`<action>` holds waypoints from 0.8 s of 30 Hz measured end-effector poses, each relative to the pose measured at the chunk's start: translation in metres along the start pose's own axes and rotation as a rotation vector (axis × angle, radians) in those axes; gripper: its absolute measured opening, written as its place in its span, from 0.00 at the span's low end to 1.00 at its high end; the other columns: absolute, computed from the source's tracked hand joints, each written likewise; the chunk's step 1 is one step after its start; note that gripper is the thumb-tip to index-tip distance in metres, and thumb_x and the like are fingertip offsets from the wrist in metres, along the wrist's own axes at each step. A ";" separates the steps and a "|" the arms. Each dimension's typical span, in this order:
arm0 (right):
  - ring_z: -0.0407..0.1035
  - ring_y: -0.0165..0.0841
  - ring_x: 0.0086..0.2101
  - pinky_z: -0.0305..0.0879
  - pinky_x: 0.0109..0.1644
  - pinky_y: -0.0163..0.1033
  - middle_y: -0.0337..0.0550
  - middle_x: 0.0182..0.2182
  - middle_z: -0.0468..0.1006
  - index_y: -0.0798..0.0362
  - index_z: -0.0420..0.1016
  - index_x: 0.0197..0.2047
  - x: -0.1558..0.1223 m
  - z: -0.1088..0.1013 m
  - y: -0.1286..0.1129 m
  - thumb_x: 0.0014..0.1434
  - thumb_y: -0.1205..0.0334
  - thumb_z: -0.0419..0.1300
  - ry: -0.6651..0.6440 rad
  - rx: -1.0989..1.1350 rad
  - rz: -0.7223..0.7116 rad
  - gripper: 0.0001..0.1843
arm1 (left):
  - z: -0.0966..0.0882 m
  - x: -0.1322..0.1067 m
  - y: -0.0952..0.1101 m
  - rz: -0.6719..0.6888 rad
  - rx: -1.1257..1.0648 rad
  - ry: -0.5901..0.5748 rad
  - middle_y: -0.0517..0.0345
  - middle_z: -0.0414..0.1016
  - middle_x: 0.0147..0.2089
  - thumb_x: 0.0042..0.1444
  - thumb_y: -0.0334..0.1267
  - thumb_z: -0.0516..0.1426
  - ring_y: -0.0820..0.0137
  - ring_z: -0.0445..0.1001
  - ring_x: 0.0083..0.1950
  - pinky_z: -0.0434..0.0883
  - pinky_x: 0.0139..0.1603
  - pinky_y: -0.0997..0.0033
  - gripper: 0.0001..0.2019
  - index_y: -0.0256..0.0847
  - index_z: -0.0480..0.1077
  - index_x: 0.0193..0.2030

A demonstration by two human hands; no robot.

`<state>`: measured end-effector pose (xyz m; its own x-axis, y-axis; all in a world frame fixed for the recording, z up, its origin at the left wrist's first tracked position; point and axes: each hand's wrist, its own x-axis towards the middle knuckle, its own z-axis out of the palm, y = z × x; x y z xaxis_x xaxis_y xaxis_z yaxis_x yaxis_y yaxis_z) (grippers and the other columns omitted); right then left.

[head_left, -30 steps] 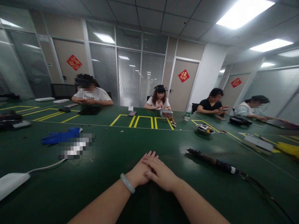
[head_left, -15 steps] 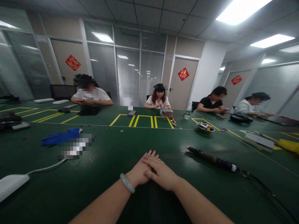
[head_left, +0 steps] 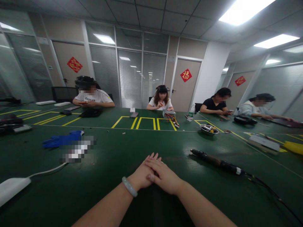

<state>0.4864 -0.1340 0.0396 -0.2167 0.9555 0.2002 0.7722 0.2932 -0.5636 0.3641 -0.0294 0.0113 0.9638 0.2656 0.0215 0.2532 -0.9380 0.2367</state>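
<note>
My left hand (head_left: 140, 174) lies flat on the green table (head_left: 113, 157), fingers stretched forward, a pale bangle (head_left: 129, 186) around its wrist. Across its back rests my right hand (head_left: 167, 177), fingers extended and holding nothing. Part of the left hand is hidden under the right. To the right of the hands lies a black electric screwdriver (head_left: 215, 160), its tip pointing left and its cable running off toward the lower right. Blue gloves (head_left: 62, 139) lie farther off on the left.
A white cable joins a blurred-out item (head_left: 79, 152) to a white block (head_left: 14, 189) at left. Farther back stand a metal bowl (head_left: 209, 130) of small items and a water bottle (head_left: 191, 113). Several people sit across the table; one handles a grey box (head_left: 169, 113) with coloured wires.
My hands stay in the same pose, right on left. The whole view has shifted very slightly. Across the table, the person at the grey box has moved a hand a little.
</note>
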 end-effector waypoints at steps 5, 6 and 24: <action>0.48 0.37 0.65 0.41 0.68 0.48 0.42 0.66 0.56 0.44 0.55 0.67 -0.001 -0.001 -0.001 0.64 0.46 0.51 -0.003 -0.005 0.003 0.30 | 0.006 0.001 -0.004 0.021 0.008 0.031 0.48 0.39 0.73 0.63 0.45 0.50 0.56 0.36 0.73 0.40 0.70 0.50 0.32 0.41 0.46 0.71; 0.48 0.37 0.65 0.41 0.68 0.49 0.42 0.66 0.56 0.44 0.55 0.67 -0.001 -0.002 -0.001 0.64 0.46 0.51 -0.004 -0.009 0.004 0.30 | 0.008 0.002 -0.005 0.023 0.006 0.043 0.48 0.39 0.73 0.63 0.45 0.50 0.56 0.36 0.73 0.41 0.70 0.49 0.32 0.41 0.46 0.71; 0.33 0.58 0.66 0.42 0.64 0.66 0.45 0.70 0.31 0.46 0.46 0.70 -0.151 -0.113 0.160 0.57 0.38 0.52 0.641 -0.985 0.499 0.43 | 0.002 -0.001 -0.004 -0.062 -0.101 0.151 0.55 0.44 0.73 0.63 0.63 0.40 0.59 0.41 0.73 0.46 0.70 0.52 0.34 0.47 0.49 0.70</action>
<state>0.7105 -0.2352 0.0096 0.3369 0.6873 0.6435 0.8604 -0.5023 0.0860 0.3619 -0.0264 0.0080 0.9213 0.3600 0.1472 0.2951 -0.8934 0.3387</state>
